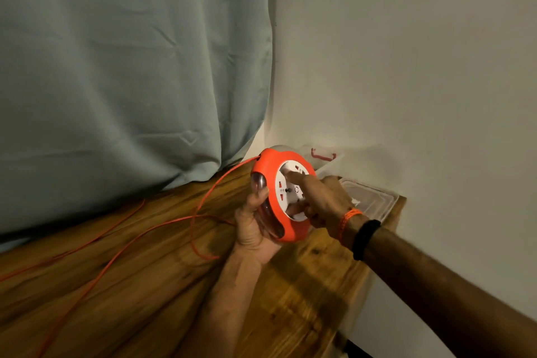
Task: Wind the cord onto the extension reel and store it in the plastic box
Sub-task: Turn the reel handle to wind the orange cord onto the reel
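Observation:
An orange extension reel [268, 176] with a white socket face is held upright above the wooden table [145, 285]. My left hand [255, 227] grips its lower left rim from below. My right hand [322, 197] lies on the white face, index finger stretched across the sockets and the other fingers curled at the lower edge. A thin orange cord [203, 197] leaves the reel's top left, loops over the table and trails off to the lower left. Behind the reel stands a clear plastic box [328, 161] with a red latch, mostly hidden by the reel.
A clear plastic lid [374, 197] lies flat at the table's far right corner, next to the white wall. A grey-green curtain [130, 67] hangs behind the table on the left. The table's right edge drops off near my right forearm.

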Demonstrator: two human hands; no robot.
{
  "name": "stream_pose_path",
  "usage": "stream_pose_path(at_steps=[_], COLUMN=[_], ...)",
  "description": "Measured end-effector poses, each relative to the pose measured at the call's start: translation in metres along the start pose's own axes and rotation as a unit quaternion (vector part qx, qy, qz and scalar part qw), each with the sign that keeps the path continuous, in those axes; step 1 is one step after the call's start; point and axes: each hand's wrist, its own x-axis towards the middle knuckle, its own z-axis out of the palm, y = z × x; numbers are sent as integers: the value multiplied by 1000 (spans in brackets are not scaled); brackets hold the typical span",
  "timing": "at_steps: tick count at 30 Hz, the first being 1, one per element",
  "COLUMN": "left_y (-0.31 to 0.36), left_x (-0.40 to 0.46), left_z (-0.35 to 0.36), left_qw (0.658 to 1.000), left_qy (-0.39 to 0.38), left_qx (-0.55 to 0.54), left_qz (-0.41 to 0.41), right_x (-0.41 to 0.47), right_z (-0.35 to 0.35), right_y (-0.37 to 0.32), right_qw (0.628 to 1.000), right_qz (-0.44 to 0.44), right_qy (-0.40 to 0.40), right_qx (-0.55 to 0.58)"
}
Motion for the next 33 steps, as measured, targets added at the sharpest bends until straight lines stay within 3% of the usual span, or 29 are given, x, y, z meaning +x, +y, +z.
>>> stream_pose_path(at_steps=[4,7,11,14,18,25,27,28,30,32,33], left_y=[4,5,5,5,5,3,3,3,3,2,2], left_x=[-2,-2,-2,-1,-1,-3,-3,-3,-3,-1,-1], left_z=[1,2,-1,-3,-4,-4,-1,1,4,5,5], left_qw=[1000,1000,1000,1000,1000,1000,1000,1000,1000,1000,1000], left_qy=[-4,24,26,10,0,-3,-6,-13,-18,8,14], left_qx=[5,-7,3,6,-8,-11,-23,-23,-5,9,15], left_qz=[17,3,8,10,7,-1,2,6,12,5,4], right_x=[0,1,-7,-10,-1,15,14,12,6,8,11], right_z=[-8,-17,-28,-33,-36,-34,-30,-27,-17,-6,-4], right_y=[-3,-2,3,5,8,7,7,8,8,2,2], right_qw=[998,981,885,788,675,651,666,698,821,960,991], right_qz=[-19,-110,-302,-420,-488,-500,-490,-470,-376,-195,-95], right_qy=[-44,-1,79,62,38,10,30,48,85,63,27], right_qx=[-44,-160,-346,-446,-552,-570,-561,-538,-420,-193,-88])
